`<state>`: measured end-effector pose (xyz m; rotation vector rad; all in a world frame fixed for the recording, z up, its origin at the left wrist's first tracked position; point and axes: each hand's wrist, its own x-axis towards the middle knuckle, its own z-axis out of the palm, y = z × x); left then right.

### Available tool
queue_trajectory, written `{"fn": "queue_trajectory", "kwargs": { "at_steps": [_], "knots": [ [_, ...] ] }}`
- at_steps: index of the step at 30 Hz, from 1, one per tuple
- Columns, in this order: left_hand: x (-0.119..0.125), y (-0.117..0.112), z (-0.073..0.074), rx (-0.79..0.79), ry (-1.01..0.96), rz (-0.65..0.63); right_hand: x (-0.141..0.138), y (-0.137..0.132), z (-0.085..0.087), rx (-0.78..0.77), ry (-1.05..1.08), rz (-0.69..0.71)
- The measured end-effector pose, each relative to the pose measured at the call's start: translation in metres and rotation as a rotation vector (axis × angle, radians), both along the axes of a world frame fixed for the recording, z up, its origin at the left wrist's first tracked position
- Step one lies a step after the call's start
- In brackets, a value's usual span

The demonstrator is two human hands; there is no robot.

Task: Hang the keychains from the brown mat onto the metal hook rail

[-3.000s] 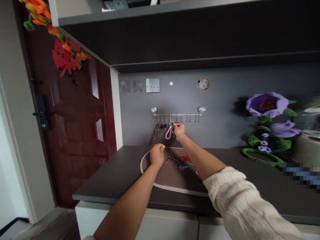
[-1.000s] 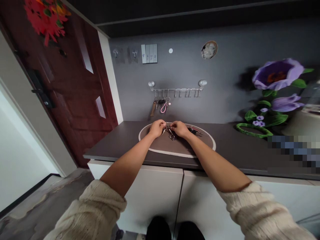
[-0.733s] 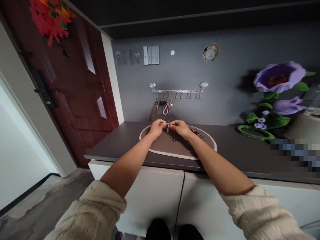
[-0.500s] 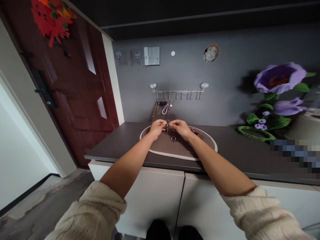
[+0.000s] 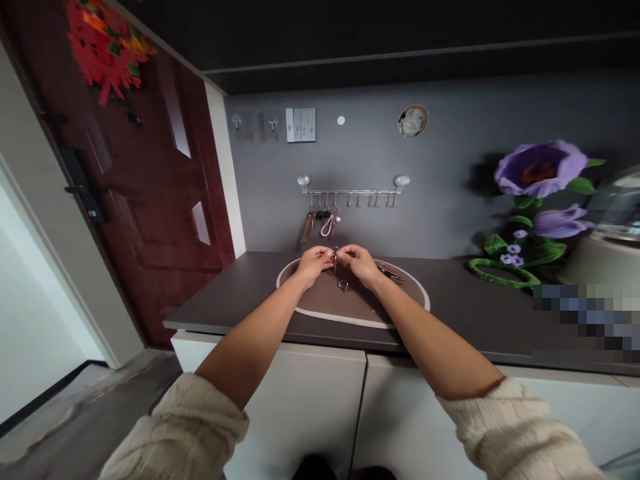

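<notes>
My left hand (image 5: 315, 264) and my right hand (image 5: 357, 261) meet over a brown oval mat (image 5: 320, 303) with a pale rim. Between their fingertips is a key ring (image 5: 335, 250) with what look like small keys hanging below it. Both hands are closed in a pinch on it, one at each side. Beneath them on the mat lies a loose metal ring (image 5: 343, 286). More keys (image 5: 389, 273) rest on the mat to the right, partly behind my right wrist.
On the grey wall a hook rail (image 5: 350, 193) carries several key bunches at its left, one with a pink loop (image 5: 327, 227). Purple felt flowers (image 5: 543, 170) stand on the right of the dark counter (image 5: 450, 300). A dark red door (image 5: 150, 167) is at left.
The view has tilted slightly, so the scene sits a little lower and more to the left. My hands have drawn slightly closer together around the key ring.
</notes>
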<state>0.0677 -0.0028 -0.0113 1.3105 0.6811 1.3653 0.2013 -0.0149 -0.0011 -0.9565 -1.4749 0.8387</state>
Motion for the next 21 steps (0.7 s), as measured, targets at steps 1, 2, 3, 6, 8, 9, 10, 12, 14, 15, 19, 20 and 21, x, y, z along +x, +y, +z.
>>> {"fn": "queue_trajectory", "kwargs": {
  "at_steps": [1, 2, 3, 6, 8, 9, 10, 12, 14, 15, 19, 20, 21],
  "knots": [
    [0.000, 0.000, 0.000, 0.004, 0.001, 0.003, 0.001, 0.001, -0.001, 0.012, -0.002, 0.000],
    [0.000, 0.000, 0.000, 0.009, 0.000, 0.007, 0.001, 0.002, -0.001, 0.023, -0.004, -0.001],
    [0.001, 0.000, 0.000, 0.016, -0.001, 0.012, 0.002, 0.003, -0.002, 0.034, -0.005, -0.003],
    [0.001, 0.000, -0.001, 0.041, 0.001, 0.035, 0.003, 0.005, -0.002, 0.062, -0.008, -0.017],
    [0.001, 0.000, -0.001, 0.055, 0.017, 0.061, 0.005, 0.006, -0.002, 0.075, 0.000, -0.020],
    [0.001, 0.000, -0.002, 0.062, 0.033, 0.078, 0.005, 0.007, -0.002, 0.079, 0.008, -0.021],
    [0.001, 0.001, -0.002, 0.069, 0.054, 0.098, 0.006, 0.007, -0.002, 0.083, 0.016, -0.024],
    [0.001, 0.002, -0.004, 0.096, 0.110, 0.148, 0.006, 0.008, -0.002, 0.086, 0.035, -0.035],
    [0.001, 0.003, -0.006, 0.142, 0.188, 0.195, 0.007, 0.008, -0.001, 0.086, 0.053, -0.047],
    [0.000, 0.004, -0.007, 0.173, 0.235, 0.215, 0.008, 0.008, -0.001, 0.082, 0.066, -0.047],
    [0.000, 0.004, -0.009, 0.313, 0.446, 0.273, 0.011, 0.008, 0.006, 0.041, 0.151, -0.042],
    [0.001, 0.003, -0.010, 0.342, 0.492, 0.282, 0.011, 0.009, 0.009, 0.029, 0.178, -0.053],
    [0.001, 0.003, -0.010, 0.362, 0.532, 0.287, 0.012, 0.010, 0.012, 0.019, 0.205, -0.067]
  ]
}}
